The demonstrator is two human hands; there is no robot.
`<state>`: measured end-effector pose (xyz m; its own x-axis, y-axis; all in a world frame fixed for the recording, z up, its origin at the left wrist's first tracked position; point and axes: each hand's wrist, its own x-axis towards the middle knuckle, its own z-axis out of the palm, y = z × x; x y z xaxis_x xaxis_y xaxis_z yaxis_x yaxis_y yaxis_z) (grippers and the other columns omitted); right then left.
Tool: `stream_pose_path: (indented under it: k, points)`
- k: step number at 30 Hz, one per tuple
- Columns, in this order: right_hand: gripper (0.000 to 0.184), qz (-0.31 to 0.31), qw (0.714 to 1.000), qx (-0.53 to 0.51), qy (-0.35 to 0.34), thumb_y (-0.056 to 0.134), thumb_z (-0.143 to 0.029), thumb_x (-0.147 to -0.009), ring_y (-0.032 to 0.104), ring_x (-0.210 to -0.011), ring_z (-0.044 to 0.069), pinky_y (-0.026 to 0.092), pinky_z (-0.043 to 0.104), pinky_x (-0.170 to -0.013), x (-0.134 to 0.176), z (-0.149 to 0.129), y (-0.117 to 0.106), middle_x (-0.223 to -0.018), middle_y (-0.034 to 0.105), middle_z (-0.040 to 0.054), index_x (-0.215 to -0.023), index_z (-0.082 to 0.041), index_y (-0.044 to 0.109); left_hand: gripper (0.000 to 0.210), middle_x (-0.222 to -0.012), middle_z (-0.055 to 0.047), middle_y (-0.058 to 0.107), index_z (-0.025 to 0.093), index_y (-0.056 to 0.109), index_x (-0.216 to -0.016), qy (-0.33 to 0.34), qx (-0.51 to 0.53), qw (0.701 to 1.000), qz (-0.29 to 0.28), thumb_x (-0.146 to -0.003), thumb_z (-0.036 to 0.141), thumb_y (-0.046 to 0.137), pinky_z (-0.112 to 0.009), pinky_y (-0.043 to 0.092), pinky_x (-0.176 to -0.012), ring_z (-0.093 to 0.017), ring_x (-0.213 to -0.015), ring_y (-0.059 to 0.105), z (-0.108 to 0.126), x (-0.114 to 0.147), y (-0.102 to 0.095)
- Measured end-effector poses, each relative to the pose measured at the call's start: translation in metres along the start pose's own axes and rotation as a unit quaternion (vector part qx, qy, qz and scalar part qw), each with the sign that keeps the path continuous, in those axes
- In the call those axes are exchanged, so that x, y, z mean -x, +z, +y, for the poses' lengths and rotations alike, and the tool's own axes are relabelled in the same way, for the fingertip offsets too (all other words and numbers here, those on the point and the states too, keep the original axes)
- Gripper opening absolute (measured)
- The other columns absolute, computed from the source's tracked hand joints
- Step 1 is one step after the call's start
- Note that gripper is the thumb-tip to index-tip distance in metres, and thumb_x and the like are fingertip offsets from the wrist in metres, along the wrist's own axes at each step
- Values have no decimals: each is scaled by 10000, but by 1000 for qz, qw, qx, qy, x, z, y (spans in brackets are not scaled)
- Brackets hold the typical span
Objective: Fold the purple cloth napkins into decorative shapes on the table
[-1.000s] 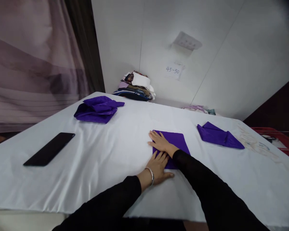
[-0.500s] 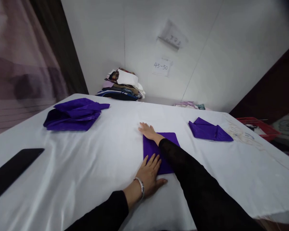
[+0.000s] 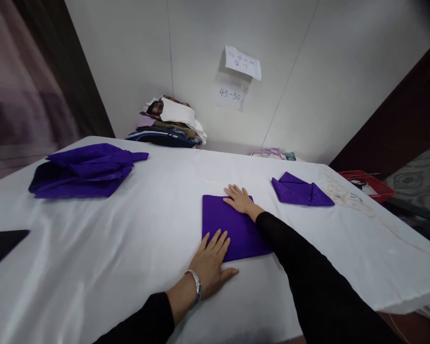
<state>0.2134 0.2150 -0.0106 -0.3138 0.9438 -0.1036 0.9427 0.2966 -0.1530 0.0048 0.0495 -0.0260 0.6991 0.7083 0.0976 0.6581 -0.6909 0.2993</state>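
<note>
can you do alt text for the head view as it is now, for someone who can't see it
Two hands lie flat on a folded purple cloth, the left hand at its near edge, the right hand at its far edge. On the white-covered table, looser purple fabric lies left, another purple piece right.

Lighting was dim, greyish, soft. Tabletop (image 3: 146, 215) caught pale sheen along creases, lower left; folded purple cloth (image 3: 220, 216) was evenly lit, edges fairly crisp. Upper-right corner went near-black. Curtain (image 3: 17, 95) at left looked smeared, upper wall note (image 3: 242, 63) blurry, black sleeves (image 3: 318, 272) lost detail. Frame edges showed wide-angle stretch.
</note>
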Motion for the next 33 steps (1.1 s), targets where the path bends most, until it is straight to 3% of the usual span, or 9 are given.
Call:
stream_pose_path:
  k: [3, 6, 10, 12, 14, 21, 26, 30, 33]
  points:
    - [660, 0, 998, -14, 65, 162, -594, -902, 49, -1389, 251, 48, 516, -1083, -8, 16, -11, -1519, 104, 78, -1440, -214, 201, 760, -1486, -90, 251, 178, 283, -1411, 1, -6, 1000, -4, -832, 669, 254, -493, 107, -1106, -264, -1377, 152, 0, 0, 0]
    - [671, 19, 995, -31, 90, 147, -554, -920, 57, -1382, 296, 57, 549, -1064, 6, 10, -18, -1506, 111, 159, -1439, -131, 194, 771, -1485, -94, 252, 165, 288, -1409, -2, -10, 1000, -4, -833, 674, 237, -498, 115, -1105, -263, -1378, 150, 1, 0, -1]
    - [638, 24, 999, -35, -10, 242, -594, -898, 35, -1391, 222, 9, 462, -1100, 59, -32, -7, -1521, 110, 46, -1436, -253, 207, 796, -1474, -111, 272, 135, 303, -1402, -11, -12, 1000, -22, -829, 682, 222, -510, 122, -1103, -275, -1374, 160, 4, -2, -4]
    - [625, 13, 995, -36, -91, 227, -598, -898, 50, -1392, 218, 21, 484, -1099, 89, -52, 5, -1519, 118, 38, -1437, -284, 193, 792, -1457, -114, 313, 135, 317, -1398, -15, -15, 999, -29, -830, 680, 224, -510, 125, -1102, -277, -1372, 168, 5, -3, -5]
    - [608, 13, 994, -25, -106, 212, -589, -904, 71, -1390, 219, 47, 497, -1096, 114, -57, 14, -1516, 137, 43, -1434, -290, 202, 783, -1448, -109, 334, 147, 333, -1392, -16, -21, 999, -26, -828, 680, 232, -504, 124, -1103, -274, -1371, 172, 6, -4, -5]
    - [585, 42, 997, 9, 70, 241, -554, -914, 118, -1383, 255, 111, 557, -1068, 153, 12, 15, -1505, 178, 76, -1413, -252, 282, 777, -1484, -83, 260, 165, 302, -1406, -20, -39, 999, -28, -826, 678, 233, -475, 86, -1107, -263, -1378, 147, 5, -7, -3]
    - [615, 133, 957, -141, 217, 164, -534, -920, 269, -1342, 230, 220, 468, -1080, 185, 46, 5, -1448, 327, 96, -1397, -182, 327, 765, -1494, -97, 234, 172, 260, -1417, -6, -30, 1000, -7, -829, 661, 273, -476, 100, -1101, -264, -1376, 150, 3, -7, -3]
    - [586, 210, 917, -271, 203, 317, -532, -880, 459, -1220, 244, 349, 429, -1022, 214, 38, 9, -1318, 509, 98, -1323, -174, 455, 681, -1484, -106, 255, 159, 330, -1376, 3, -36, 999, 35, -826, 551, 416, -457, 144, -1091, -266, -1360, 190, 5, -3, -9]
    - [501, 209, 925, -275, 159, 382, -473, -864, 509, -1167, 233, 384, 418, -997, 232, 21, 21, -1260, 565, 77, -1255, -196, 529, 444, -1333, -91, 472, 178, 491, -1244, 20, -46, 997, 57, -849, 376, 444, -420, 253, -1037, -245, -1240, 373, 9, 1, -17]
